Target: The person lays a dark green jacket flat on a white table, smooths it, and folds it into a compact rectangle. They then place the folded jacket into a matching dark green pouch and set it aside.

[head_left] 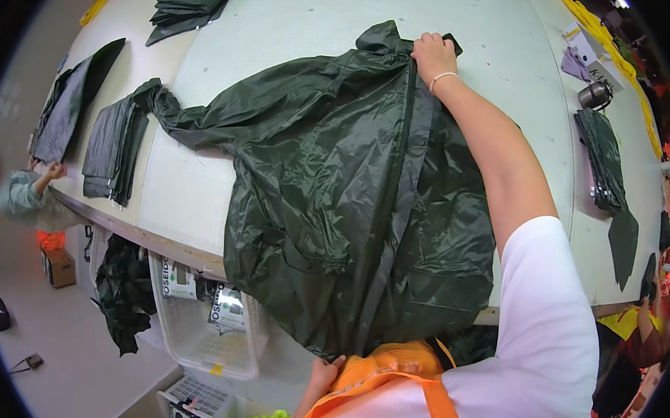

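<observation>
A dark green rain jacket (316, 156) lies spread over the white table, its front facing up and its lower part hanging over the near edge. One sleeve (265, 97) stretches out to the left. At the collar, beside the top of the front zip, my right hand (435, 56) has its fingers closed on the fabric. Down by my waist, my left hand (327, 373) pinches the bottom hem at the zip's lower end. My right forearm crosses over the jacket's right side and hides part of it.
Folded dark green garments (117, 146) lie on the left and far left, with another stack (189, 9) at the back. At right are a folded garment (603, 159) and a dark flask (595, 95). White baskets (196, 327) stand below the near edge. A co-worker (27, 195) works at left.
</observation>
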Available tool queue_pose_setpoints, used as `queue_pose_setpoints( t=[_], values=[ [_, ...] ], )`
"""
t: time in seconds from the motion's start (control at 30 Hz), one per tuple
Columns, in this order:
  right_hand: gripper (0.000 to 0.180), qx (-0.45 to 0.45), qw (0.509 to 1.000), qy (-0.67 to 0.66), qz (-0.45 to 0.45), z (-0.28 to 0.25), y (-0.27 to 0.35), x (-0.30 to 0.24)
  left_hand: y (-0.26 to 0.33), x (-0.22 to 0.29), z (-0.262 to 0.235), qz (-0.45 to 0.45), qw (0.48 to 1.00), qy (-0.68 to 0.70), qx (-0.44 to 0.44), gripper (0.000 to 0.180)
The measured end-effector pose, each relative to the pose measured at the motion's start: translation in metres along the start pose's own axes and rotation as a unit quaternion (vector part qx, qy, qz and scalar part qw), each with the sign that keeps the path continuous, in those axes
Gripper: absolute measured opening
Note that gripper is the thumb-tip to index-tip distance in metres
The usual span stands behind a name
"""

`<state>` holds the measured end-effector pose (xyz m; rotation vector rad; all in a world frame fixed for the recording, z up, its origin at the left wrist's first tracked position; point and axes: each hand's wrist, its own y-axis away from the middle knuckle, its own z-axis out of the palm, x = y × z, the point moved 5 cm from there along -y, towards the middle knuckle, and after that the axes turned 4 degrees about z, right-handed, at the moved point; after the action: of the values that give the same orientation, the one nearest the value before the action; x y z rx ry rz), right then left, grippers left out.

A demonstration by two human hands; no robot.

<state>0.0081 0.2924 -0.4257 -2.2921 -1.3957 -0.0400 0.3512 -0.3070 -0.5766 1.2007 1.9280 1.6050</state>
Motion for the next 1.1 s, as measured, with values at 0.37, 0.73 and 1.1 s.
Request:
queue_pose_setpoints(
  t=[0.37, 0.73, 1.1],
  values=[
    [0.024, 0.038, 0.758, -0.525, 0.385, 0.063, 0.063, -0.003, 0.016, 0.234, -0.093, 0.297, 0.887, -0.22, -0.277, 0.035],
    [0.014, 0.015, 0.733, -0.551, 0.399, 0.1, 0.062, -0.031, -0.094, 0.658, -0.039, 0.531, 0.785, -0.244, 0.207, 0.048],
    [0.01, 0.001, 0.68, -0.61, 0.405, 0.103, 0.053, -0.031, -0.149, 0.688, -0.008, 0.491, 0.852, 0.003, -0.184, 0.023]
  ],
)
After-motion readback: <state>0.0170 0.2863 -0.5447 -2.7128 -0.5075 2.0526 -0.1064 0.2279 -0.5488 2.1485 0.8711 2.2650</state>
